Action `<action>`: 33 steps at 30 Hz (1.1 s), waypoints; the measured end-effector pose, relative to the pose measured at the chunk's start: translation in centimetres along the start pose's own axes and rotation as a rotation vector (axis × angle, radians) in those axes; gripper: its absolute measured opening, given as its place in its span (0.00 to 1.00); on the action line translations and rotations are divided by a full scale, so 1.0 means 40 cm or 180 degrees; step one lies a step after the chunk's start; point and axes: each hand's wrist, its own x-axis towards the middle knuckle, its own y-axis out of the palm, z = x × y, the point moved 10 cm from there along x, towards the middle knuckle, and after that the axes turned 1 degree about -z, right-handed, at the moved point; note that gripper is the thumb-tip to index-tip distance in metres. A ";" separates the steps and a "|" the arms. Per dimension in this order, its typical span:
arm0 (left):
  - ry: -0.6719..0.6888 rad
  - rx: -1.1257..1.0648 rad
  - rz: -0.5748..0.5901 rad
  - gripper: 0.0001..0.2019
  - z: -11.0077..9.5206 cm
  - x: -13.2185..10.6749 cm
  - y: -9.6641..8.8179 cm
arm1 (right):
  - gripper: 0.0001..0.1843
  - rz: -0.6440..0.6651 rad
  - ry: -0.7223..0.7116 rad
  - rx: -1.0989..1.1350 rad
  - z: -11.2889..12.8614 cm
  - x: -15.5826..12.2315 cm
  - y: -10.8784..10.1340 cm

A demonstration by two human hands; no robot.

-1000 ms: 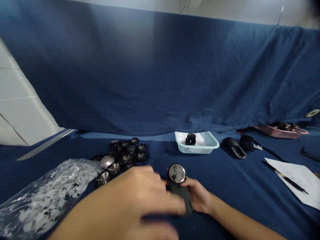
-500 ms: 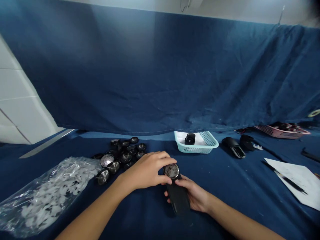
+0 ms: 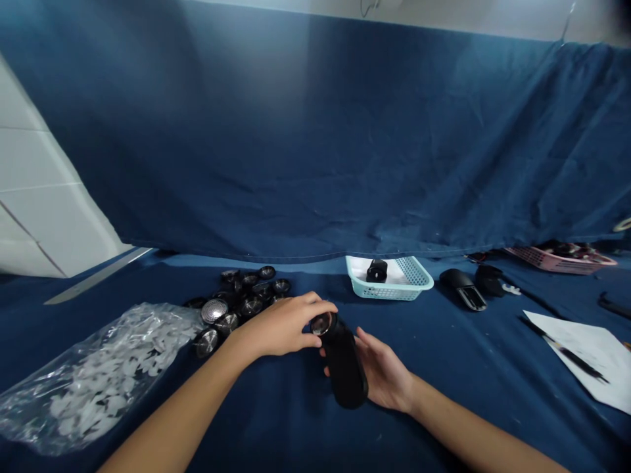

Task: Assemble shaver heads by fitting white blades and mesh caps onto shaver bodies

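Note:
In front of me is a black handheld fabric shaver [image 3: 348, 374] with a round metal-rimmed head [image 3: 322, 323]. My left hand [image 3: 283, 326] pinches the head between thumb and fingers, coming from the left. On the other side my right hand [image 3: 384, 374] cradles the body. Its thumb stands off the body, and its fingertips show past the left side; the rest of those fingers is hidden behind the shaver. Beyond my left wrist lies a pile of round black caps [image 3: 251, 305], one with a silvery perforated face [image 3: 214, 311].
At left lies a clear bag [image 3: 98, 387] of small white plastic pieces. A light blue basket [image 3: 392, 292] holding a black part stands behind the hands. To the right are a black housing [image 3: 462, 289], white paper [image 3: 586, 355] with a dark tool, and a pink basket [image 3: 557, 261].
The shaver has turned, so its mesh face no longer points up at me. Both hands have shifted slightly left and up. My right thumb has lifted off the shaver.

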 end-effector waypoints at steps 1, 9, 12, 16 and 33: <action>-0.0022 0.0004 -0.0013 0.27 0.004 -0.001 -0.004 | 0.29 0.0005 -0.0018 0.0020 0.002 0.000 0.002; -0.0243 0.0059 0.0026 0.25 0.033 -0.006 -0.009 | 0.23 -0.0033 -0.0118 -0.0037 0.008 0.001 -0.008; -0.0335 0.0112 0.0077 0.25 0.040 -0.006 -0.004 | 0.26 -0.0025 -0.0145 -0.0130 0.009 0.001 -0.007; -0.0304 0.0119 0.0064 0.24 0.036 -0.005 -0.006 | 0.29 -0.0014 -0.0120 -0.0166 0.008 -0.001 -0.004; -0.0097 0.0421 -0.0041 0.33 0.001 -0.009 -0.009 | 0.32 0.0259 -0.0219 -0.0275 0.013 -0.001 0.016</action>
